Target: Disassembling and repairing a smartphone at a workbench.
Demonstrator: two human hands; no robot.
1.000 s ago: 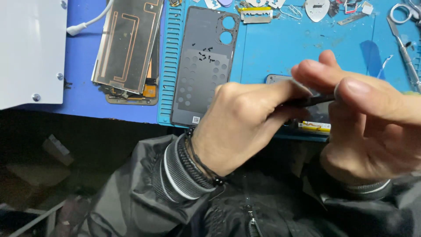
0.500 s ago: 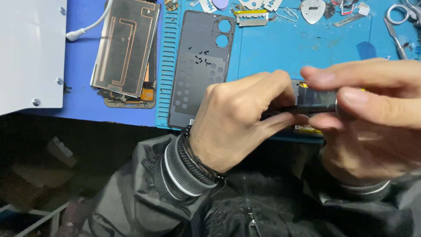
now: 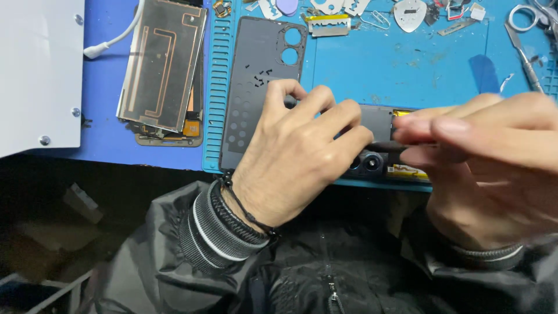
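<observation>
Both hands hold a dark phone body (image 3: 376, 128) over the near edge of a blue work mat (image 3: 407, 70). My left hand (image 3: 296, 157) grips the phone's left end, with its fingers curled over the top. My right hand (image 3: 482, 163) pinches the right end between thumb and fingers. Two round camera lenses (image 3: 366, 164) show on the phone's underside, and a yellow strip (image 3: 407, 170) shows below my right fingers. A grey phone back cover (image 3: 256, 81) with two round holes lies on the mat, left of my left hand.
A phone screen panel with copper coil traces (image 3: 163, 70) lies face down to the left. A white box (image 3: 38, 70) with a white cable (image 3: 113, 43) sits at far left. Picks, tweezers (image 3: 526, 55), scissors and several small parts line the mat's far edge.
My hands and the phone have dropped lower and closer to the mat. The phone has turned, so its camera lenses now show.
</observation>
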